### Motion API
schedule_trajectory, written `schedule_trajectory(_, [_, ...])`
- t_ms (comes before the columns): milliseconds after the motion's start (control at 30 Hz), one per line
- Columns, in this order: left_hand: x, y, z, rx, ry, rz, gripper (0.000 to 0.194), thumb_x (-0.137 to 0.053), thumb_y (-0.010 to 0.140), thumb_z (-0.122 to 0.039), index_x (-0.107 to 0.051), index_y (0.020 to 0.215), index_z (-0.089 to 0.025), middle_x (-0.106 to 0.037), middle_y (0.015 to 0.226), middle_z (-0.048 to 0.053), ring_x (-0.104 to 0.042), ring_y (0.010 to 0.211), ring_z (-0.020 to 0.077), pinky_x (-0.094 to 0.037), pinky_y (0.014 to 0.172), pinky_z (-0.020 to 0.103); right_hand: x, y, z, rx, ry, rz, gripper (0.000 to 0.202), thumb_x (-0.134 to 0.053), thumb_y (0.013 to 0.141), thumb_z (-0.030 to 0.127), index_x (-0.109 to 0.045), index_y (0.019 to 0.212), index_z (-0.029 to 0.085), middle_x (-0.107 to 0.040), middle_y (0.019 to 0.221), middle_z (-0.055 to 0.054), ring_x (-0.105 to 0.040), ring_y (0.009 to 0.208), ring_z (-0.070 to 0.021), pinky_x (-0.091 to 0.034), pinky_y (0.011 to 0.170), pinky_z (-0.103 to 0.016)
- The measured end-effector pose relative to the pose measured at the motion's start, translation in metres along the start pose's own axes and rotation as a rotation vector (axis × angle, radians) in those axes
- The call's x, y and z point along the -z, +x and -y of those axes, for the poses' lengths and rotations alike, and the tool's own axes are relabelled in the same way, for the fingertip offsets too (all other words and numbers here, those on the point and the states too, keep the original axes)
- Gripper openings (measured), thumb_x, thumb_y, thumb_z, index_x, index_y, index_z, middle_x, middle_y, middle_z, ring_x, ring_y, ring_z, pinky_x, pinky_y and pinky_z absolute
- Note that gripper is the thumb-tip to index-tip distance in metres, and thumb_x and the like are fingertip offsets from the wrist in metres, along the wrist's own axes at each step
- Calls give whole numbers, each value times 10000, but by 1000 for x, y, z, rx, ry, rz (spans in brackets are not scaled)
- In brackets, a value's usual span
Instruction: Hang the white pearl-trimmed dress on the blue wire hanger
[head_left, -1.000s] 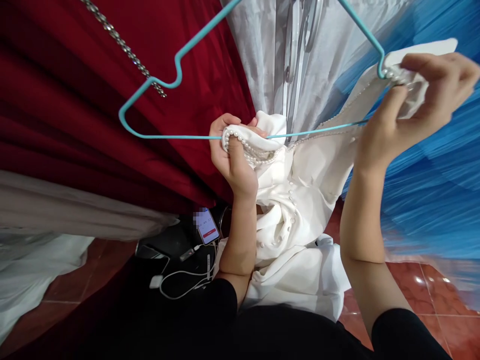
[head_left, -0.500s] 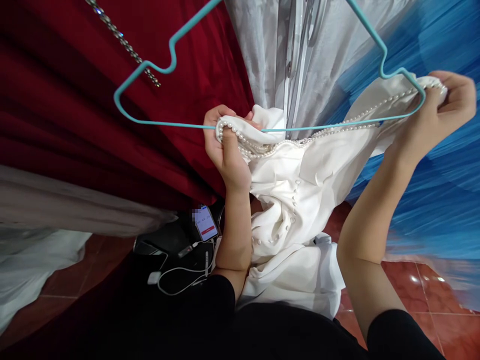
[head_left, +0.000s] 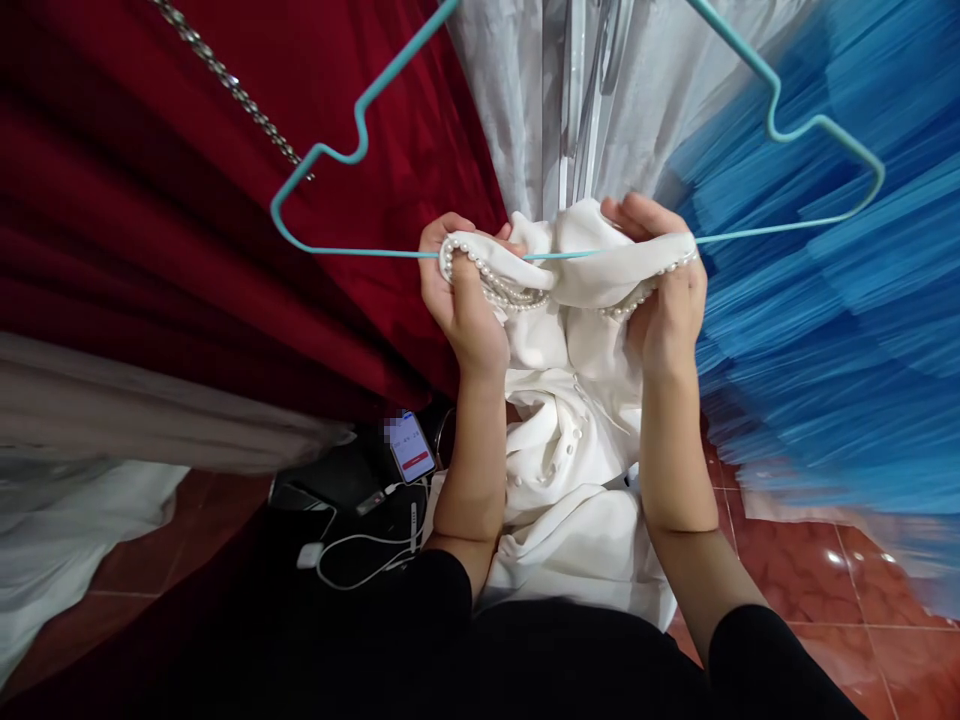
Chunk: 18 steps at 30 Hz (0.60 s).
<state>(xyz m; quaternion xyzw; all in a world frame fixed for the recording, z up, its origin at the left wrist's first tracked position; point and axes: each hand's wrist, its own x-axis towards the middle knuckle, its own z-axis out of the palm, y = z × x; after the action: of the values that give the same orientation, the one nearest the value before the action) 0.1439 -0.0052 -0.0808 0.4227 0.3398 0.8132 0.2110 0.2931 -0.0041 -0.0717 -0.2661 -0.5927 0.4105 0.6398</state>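
Observation:
A white garment [head_left: 540, 430] with a pearl-beaded edge and several small round buttons hangs down over my lap in loose folds. My left hand [head_left: 465, 300] is closed on its beaded edge, thumb in front. My right hand [head_left: 671, 290] grips another stretch of the same edge to the right. Both hands are level with the lower bar of a light-blue hanger [head_left: 360, 251]. Parts of that bar are hidden by the hands and white cloth; a short piece shows between them. The hanger's hook lies beyond the top of the view.
Dark red fabric [head_left: 375, 200] hangs at left, with a beaded chain [head_left: 232, 85] in front. White cloth [head_left: 510, 100] hangs ahead and blue tulle [head_left: 810, 300] at right. A phone [head_left: 412, 447] with white cables [head_left: 352, 545] rests on something black. Red tiles [head_left: 810, 580] show below.
My right hand has come left and slightly down, carrying the beaded edge in from the hanger's right end. The hanger has shifted slightly right. My left hand has barely moved.

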Motion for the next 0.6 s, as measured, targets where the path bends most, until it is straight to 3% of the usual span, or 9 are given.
schedule_trajectory(167, [7, -1, -1, 168, -30, 74, 139, -443, 954, -338, -472, 997, -208, -604, 771, 10, -694, 864, 182, -518, 979, 397, -18, -5, -10, 44, 198, -91, 345, -389, 937, 575, -490, 827, 265, -631, 847, -20, -667, 966, -201, -515, 1043, -488])
schedule_trajectory(300, [26, 4, -5, 229, 50, 219, 193, -583, 879, -357, -584, 962, -183, -647, 879, 53, -669, 955, 210, -516, 878, 321, -12, 4, -11, 63, 109, -174, 412, -393, 906, 656, -464, 808, 262, -564, 766, -20, -639, 843, -196, -536, 991, -511])
schedule_trajectory(367, [40, 9, -6, 171, 136, 150, 148, -645, 810, -266, -627, 907, -155, -634, 854, 43, -641, 851, 171, -499, 797, 268, -10, 9, -8, 67, 95, -190, 452, -402, 887, 694, -463, 787, 258, -530, 726, -13, -611, 775, -180, -547, 969, -504])
schedule_trajectory(500, [75, 28, -5, 25, 241, -154, 162, -632, 654, -62, -604, 810, -101, -579, 730, 9, -566, 702, 119, -454, 719, 240, -9, 11, -6, 28, 151, -181, 462, -424, 884, 691, -466, 764, 246, -501, 697, -2, -583, 733, -159, -557, 948, -477])
schedule_trajectory(600, [102, 47, -7, 48, 418, -235, 201, -533, 698, -46, -533, 885, -120, -553, 796, 8, -560, 741, 123, -444, 718, 245, -8, 13, -6, 15, 204, -212, 435, -459, 882, 667, -465, 765, 247, -467, 694, 7, -557, 712, -148, -552, 941, -461])
